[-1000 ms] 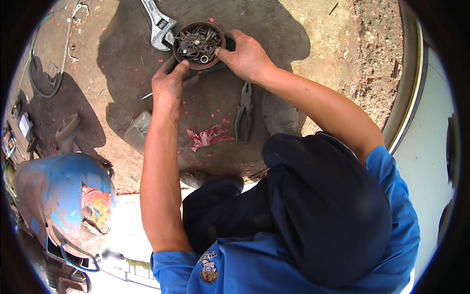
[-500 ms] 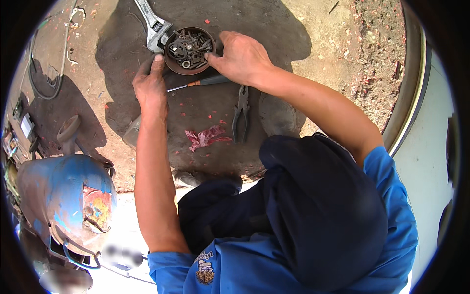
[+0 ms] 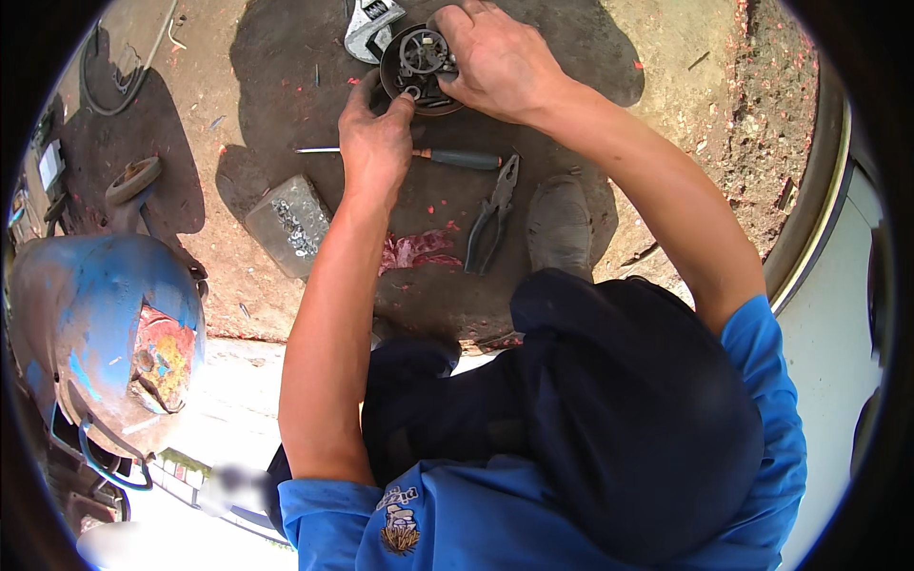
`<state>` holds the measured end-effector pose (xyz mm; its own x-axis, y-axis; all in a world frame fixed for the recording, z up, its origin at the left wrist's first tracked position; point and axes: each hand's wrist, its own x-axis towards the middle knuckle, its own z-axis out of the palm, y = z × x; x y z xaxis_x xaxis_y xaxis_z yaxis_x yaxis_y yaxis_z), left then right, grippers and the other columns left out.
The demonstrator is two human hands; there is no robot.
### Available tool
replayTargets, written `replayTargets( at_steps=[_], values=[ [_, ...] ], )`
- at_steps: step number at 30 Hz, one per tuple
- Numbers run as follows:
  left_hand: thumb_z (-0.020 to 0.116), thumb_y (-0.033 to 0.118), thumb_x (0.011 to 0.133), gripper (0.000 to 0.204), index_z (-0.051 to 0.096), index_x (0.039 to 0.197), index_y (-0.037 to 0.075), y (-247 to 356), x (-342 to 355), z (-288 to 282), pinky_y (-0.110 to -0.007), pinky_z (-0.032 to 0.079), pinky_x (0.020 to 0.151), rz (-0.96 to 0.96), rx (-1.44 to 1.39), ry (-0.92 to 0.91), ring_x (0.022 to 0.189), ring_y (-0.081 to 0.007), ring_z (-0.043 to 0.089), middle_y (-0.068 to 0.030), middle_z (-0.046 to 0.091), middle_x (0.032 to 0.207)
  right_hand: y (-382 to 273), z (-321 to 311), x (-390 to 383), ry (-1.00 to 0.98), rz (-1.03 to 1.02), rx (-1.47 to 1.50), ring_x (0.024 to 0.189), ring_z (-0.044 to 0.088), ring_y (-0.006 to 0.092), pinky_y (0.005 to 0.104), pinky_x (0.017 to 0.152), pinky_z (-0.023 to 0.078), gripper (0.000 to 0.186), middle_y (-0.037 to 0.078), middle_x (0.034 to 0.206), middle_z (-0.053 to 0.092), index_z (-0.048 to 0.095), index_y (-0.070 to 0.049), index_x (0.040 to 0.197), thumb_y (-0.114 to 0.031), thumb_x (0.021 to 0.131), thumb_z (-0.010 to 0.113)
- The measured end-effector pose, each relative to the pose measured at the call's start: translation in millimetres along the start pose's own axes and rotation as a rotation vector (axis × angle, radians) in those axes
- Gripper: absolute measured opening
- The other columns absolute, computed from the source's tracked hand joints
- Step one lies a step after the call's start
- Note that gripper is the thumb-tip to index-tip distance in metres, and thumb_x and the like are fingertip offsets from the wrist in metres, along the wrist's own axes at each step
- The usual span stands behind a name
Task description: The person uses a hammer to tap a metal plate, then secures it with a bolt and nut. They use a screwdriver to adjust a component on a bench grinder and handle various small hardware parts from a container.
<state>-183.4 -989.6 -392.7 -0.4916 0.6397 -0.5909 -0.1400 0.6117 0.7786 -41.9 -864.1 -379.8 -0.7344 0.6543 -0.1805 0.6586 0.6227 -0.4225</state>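
A round, brownish bowl of small metal hardware stands at the upper middle, between my hands. A large dark ring lies on top of the nuts, bolts and washers in it. My left hand grips the near left side of the bowl, its thumb over the rim by a small nut. My right hand holds the right side, fingers around the far rim and thumb inside the near right edge. An adjustable wrench lies against the bowl's left side, and a screwdriver lies just nearer than it.
Combination pliers lie below the screwdriver, beside my boot. Crumpled red scrap is left of them. A greyish block-like tray with small shiny pieces sits left of my left forearm. A worn blue tank stands at the left.
The view has shifted, so the ground items sit differently in it. The bowl's contents have been stirred: a large ring now shows on top. My left hand has come round toward the bowl's near side.
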Motion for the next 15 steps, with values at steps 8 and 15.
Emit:
replayTargets(
  at_steps=[8,15],
  values=[
    [0.065,0.01,0.081,0.023,0.065,0.102,0.001,-2,-3,-6,-0.042,0.043,0.092,0.636,0.738,0.223,0.109,-0.0359,0.048,-0.022,0.054,0.112,18,7,-26,0.182,0.407,0.864,0.082,0.062,0.029,0.0371,0.076,0.052,0.044,0.019,0.096,0.064,0.049,0.005,0.108,-0.017,0.078,0.072],
    [0.06,0.022,0.083,0.021,0.071,0.093,0.006,16,17,10,-0.052,0.046,0.09,0.513,1.382,0.132,0.116,-0.0359,0.05,-0.0163,0.053,0.119,6,27,-34,0.223,0.466,1.235,0.083,0.062,0.0145,0.0276,0.074,0.053,0.054,0.011,0.097,0.064,0.047,0.008,0.118,-0.014,0.079,0.077]
  ],
)
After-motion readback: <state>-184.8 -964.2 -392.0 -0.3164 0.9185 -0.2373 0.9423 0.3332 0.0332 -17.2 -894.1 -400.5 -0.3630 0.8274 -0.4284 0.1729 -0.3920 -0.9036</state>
